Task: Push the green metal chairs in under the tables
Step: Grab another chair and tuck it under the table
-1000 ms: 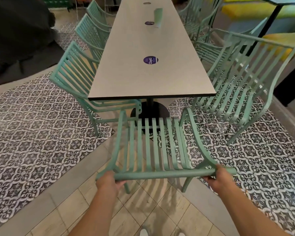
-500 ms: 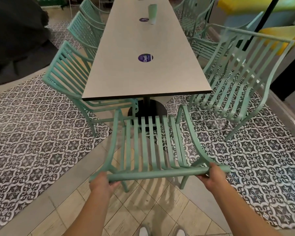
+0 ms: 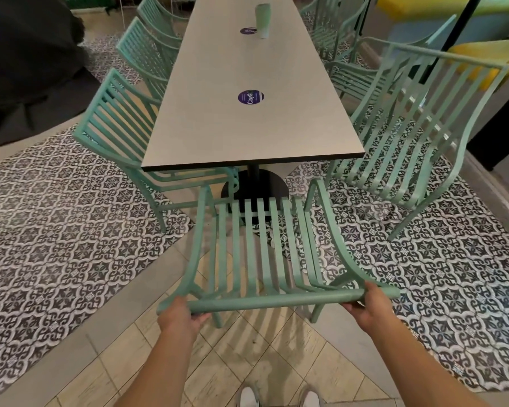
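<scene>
1. Left hand point(image 3: 179, 316): the grip is clenched round the left end of the top rail of the mint-green slatted metal chair point(image 3: 259, 254) at the desk's near end; the fingers curl under the rail and are mostly hidden by the back of the hand.
2. Right hand point(image 3: 370, 304): the grip wraps the right end of the same rail, thumb on top, fingertips out of sight beneath it.
3. Position of the held chair: it faces the short end of the long pale grey desk point(image 3: 247, 124). The front of its seat lies near the black round pedestal base point(image 3: 256, 186), just short of the desk edge; most of the seat is still outside the desk.
4. Neighbouring chairs: a green metal chair on the left side point(image 3: 115, 127) has its seat partly under the desk; a green metal chair on the right side point(image 3: 417, 136) stands angled and clear of it, on the black-and-white patterned floor tiles point(image 3: 56, 230).
5. Hidden or unclear: the held chair's front legs are screened by its slats. Farther chairs are cut off at the top of the frame. A purple round sticker point(image 3: 250, 97) bears lettering only partly legible, and a pale green upright object point(image 3: 262, 20) farther along is blurred.
6. Change from the earlier frames: the held chair has advanced slightly toward the desk, and both hands keep the same hold.
</scene>
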`<state>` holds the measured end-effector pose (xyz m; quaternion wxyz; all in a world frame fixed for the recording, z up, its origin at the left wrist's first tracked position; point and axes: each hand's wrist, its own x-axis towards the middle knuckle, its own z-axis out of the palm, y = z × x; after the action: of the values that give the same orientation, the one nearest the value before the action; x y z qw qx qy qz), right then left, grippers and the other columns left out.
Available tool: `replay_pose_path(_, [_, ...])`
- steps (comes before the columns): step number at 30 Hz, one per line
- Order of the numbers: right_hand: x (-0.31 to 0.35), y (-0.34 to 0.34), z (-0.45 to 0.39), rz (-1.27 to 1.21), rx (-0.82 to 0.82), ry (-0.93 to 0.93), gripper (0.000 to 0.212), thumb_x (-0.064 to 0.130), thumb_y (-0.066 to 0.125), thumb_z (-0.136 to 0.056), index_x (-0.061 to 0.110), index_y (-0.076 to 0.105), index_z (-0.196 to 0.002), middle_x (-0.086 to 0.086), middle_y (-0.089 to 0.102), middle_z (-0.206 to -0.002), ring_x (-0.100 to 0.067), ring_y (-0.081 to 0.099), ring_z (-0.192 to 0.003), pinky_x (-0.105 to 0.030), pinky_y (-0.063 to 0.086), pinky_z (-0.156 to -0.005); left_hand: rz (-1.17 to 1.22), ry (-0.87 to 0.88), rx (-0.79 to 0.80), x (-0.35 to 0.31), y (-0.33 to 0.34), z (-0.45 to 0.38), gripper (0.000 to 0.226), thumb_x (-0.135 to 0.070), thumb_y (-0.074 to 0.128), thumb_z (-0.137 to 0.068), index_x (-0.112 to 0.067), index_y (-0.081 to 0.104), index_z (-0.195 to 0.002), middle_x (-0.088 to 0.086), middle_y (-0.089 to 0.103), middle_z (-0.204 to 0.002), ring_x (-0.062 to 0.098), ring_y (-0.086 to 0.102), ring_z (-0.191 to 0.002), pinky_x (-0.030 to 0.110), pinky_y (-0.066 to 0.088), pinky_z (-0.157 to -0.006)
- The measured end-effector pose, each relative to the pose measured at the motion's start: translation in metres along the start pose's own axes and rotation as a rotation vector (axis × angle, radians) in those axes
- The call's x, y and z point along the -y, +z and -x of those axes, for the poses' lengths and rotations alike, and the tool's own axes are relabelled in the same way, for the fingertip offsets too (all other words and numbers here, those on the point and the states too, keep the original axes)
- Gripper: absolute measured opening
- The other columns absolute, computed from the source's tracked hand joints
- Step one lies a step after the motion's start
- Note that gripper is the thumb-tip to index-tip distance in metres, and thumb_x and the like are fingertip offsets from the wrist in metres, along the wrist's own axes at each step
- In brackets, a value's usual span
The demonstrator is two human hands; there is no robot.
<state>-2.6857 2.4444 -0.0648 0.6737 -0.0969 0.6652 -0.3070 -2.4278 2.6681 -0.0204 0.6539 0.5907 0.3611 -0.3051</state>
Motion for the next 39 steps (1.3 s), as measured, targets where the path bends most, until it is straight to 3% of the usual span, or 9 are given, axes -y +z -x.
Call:
replay_pose_path(4, [0.001,0.0,-0.001,-0.023,0.009,0.01,0.044,0.02,0.052,-0.098,0.009,0.037,-0.138,-0.022,0.051,-0.131,-0.039,0.056,-0.113,-0.059,0.052,-0.079,0.009,0.011,-0.025,0.002,0.0,-0.002,0.047,-0.004,0.055,-0.096,-0.002,0.039,-0.14,0.028,0.047,-0.134,0.049,0.053,-0.115,0.058,0.051,-0.083])
replay_pose_path(8, [0.001,-0.001,-0.002,-0.039,0.024,0.005,0.045,0.017,0.052,-0.098,0.009,0.035,-0.139,-0.022,0.05,-0.131,-0.037,0.057,-0.107,-0.056,0.052,-0.071,0.015,0.021,-0.047,0.005,-0.002,-0.004,0.046,-0.004,0.055,-0.095,-0.002,0.041,-0.139,0.027,0.049,-0.131,0.048,0.055,-0.113,0.055,0.054,-0.077])
replay_pose_path(12, [0.002,-0.002,-0.004,-0.032,0.025,0.009,0.046,0.016,0.052,-0.098,0.009,0.034,-0.14,-0.021,0.048,-0.131,-0.032,0.057,-0.089,-0.054,0.051,-0.062,0.016,0.03,-0.057,0.007,-0.003,-0.004,0.045,-0.002,0.054,-0.095,-0.002,0.041,-0.138,0.028,0.05,-0.131,0.048,0.056,-0.111,0.06,0.053,-0.083])
replay_pose_path(19, [0.003,0.0,-0.006,-0.036,0.032,0.023,0.044,0.016,0.053,-0.097,0.009,0.035,-0.138,-0.022,0.051,-0.129,-0.038,0.059,-0.103,-0.059,0.053,-0.069,0.007,0.017,-0.044,0.005,-0.003,-0.007,0.045,-0.004,0.055,-0.095,-0.003,0.041,-0.138,0.026,0.05,-0.13,0.048,0.056,-0.112,0.054,0.055,-0.074])
replay_pose_path(21, [0.004,0.004,-0.005,-0.022,0.047,0.029,0.044,0.015,0.054,-0.097,0.008,0.037,-0.136,-0.022,0.051,-0.127,-0.038,0.06,-0.097,-0.059,0.054,-0.065,-0.001,0.028,-0.045,0.0,-0.001,-0.009,0.045,-0.002,0.053,-0.096,-0.003,0.04,-0.139,0.027,0.048,-0.132,0.048,0.053,-0.116,0.059,0.053,-0.081])
replay_pose_path(26, [0.009,0.016,-0.005,-0.004,0.029,0.031,0.044,0.015,0.057,-0.095,0.007,0.038,-0.135,-0.021,0.05,-0.127,-0.038,0.055,-0.109,-0.053,0.053,-0.041,-0.017,0.027,-0.047,-0.009,0.005,-0.013,0.046,0.0,0.049,-0.097,-0.003,0.038,-0.141,0.027,0.043,-0.139,0.048,0.048,-0.122,0.062,0.049,-0.087])
replay_pose_path(33, [0.009,0.02,-0.008,0.019,0.036,0.025,0.043,0.017,0.056,-0.096,0.008,0.04,-0.135,-0.021,0.051,-0.129,-0.038,0.056,-0.108,-0.048,0.054,-0.043,-0.011,0.03,-0.04,-0.013,0.009,-0.015,0.045,-0.001,0.051,-0.097,-0.002,0.038,-0.14,0.027,0.044,-0.137,0.05,0.049,-0.12,0.064,0.049,-0.087])
replay_pose_path(35, [0.009,0.021,-0.007,0.023,0.026,0.015,0.044,0.017,0.056,-0.096,0.008,0.039,-0.135,-0.021,0.052,-0.129,-0.038,0.057,-0.106,-0.05,0.055,-0.048,-0.008,0.024,-0.033,-0.013,0.01,-0.016,0.045,-0.003,0.052,-0.097,-0.002,0.038,-0.14,0.027,0.043,-0.138,0.05,0.049,-0.12,0.063,0.048,-0.089])
replay_pose_path(39, [0.009,0.022,-0.003,0.031,0.035,0.002,0.042,0.017,0.054,-0.097,0.007,0.04,-0.135,-0.02,0.051,-0.123,-0.033,0.058,-0.085,-0.047,0.054,-0.039,-0.005,0.01,-0.025,-0.013,0.009,-0.015,0.046,-0.004,0.053,-0.097,-0.001,0.038,-0.14,0.029,0.042,-0.138,0.05,0.048,-0.121,0.061,0.05,-0.086])
